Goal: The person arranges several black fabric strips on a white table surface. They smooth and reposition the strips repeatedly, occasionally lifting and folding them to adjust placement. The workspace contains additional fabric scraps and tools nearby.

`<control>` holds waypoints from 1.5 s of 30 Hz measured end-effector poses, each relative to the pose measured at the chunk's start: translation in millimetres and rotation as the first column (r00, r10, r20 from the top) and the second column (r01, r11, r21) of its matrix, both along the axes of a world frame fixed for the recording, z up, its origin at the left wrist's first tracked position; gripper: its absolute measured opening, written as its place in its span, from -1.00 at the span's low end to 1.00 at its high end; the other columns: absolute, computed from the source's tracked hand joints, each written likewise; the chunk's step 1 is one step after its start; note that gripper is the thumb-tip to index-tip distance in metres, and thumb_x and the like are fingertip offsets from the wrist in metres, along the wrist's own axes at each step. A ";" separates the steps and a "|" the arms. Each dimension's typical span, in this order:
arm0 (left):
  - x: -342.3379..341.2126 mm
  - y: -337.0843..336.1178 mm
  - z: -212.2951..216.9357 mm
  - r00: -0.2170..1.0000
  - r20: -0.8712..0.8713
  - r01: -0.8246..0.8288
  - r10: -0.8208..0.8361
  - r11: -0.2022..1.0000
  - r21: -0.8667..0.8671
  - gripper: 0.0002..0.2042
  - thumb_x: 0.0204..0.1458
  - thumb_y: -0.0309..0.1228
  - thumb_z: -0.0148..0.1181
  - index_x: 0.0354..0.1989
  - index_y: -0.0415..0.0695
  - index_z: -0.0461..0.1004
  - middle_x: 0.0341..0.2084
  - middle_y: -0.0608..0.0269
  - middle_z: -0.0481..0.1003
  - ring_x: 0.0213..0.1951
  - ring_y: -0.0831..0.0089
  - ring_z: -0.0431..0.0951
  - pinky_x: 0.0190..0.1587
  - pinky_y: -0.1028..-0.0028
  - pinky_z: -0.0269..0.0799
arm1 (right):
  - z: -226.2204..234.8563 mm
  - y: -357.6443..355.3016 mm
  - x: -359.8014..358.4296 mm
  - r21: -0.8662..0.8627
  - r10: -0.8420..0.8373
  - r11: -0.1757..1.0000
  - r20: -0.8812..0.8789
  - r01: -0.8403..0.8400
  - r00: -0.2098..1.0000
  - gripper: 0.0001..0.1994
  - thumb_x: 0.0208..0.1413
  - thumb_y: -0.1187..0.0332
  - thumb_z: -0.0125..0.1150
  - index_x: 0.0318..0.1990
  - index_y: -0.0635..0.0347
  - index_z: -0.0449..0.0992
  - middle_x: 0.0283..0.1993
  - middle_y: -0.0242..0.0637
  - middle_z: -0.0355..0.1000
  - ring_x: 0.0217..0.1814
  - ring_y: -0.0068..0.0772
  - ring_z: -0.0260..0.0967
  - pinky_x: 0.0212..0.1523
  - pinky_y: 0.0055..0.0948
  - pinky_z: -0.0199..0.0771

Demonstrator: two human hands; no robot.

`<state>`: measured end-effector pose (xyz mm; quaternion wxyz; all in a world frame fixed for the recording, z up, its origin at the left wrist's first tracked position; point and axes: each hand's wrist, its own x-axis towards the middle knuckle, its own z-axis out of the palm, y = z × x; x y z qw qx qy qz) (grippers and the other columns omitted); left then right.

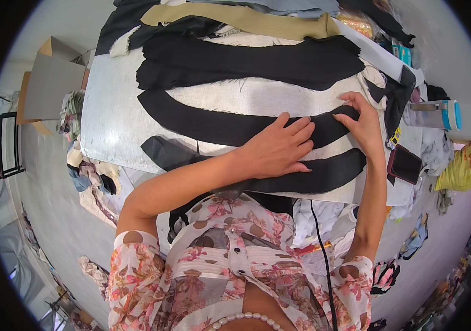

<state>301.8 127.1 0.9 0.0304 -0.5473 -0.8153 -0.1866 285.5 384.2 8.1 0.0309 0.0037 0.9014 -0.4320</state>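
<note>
Head view: middle black fabric strip (208, 122) lies on white tabletop (111, 110), bare surface left of and beyond strip. Left hand (285, 144) flat on strip, fingers slightly spread, gripping nothing. Right hand (360, 121) at strip's right end, thumb and forefinger parted; can't tell if cloth's pinched. Counts: one wide black fabric panel (246, 62) beyond strip, one similar curved strip (329, 172) nearer person, one phone (405, 164) right.

black strip (213, 126): matt cloth | tabletop (108, 118): smooth, faintly glossy
</note>
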 end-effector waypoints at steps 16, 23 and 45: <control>-0.4 16.1 -3.7 1.000 -0.023 0.016 -0.018 0.998 -0.066 -0.43 0.15 0.11 0.02 0.06 -0.17 0.45 0.23 -0.01 0.29 0.33 0.18 0.17 0.23 0.02 0.11 | 0.2 17.7 16.8 -0.038 0.079 0.996 -0.034 -0.080 0.996 -0.81 0.13 0.64 0.06 -0.12 0.30 0.50 -0.12 -0.41 0.43 -0.23 -0.66 0.33 -0.23 -0.68 0.32; 5.9 41.1 -13.7 0.998 -0.057 -0.002 0.004 0.999 0.041 -0.46 0.11 0.14 0.06 -0.14 -0.17 0.51 0.06 -0.05 0.39 0.25 0.13 0.24 0.14 0.04 0.15 | -6.9 37.2 22.2 -0.070 0.053 0.996 -0.121 -0.062 0.991 -0.76 0.09 0.68 0.02 -0.12 0.30 0.52 -0.21 -0.39 0.43 -0.29 -0.64 0.31 -0.26 -0.64 0.34; -124.4 -229.8 36.2 0.857 -0.081 -0.514 0.508 0.844 -0.151 -0.47 -0.16 -0.43 0.23 0.12 -0.16 0.47 0.12 0.06 0.45 0.28 0.25 0.31 0.19 0.26 0.24 | 27.9 -67.0 -58.2 0.467 0.336 0.861 -0.226 -0.201 0.914 -0.58 -0.09 0.51 0.32 0.00 0.13 0.48 0.02 -0.27 0.41 -0.28 -0.26 0.42 -0.21 -0.38 0.47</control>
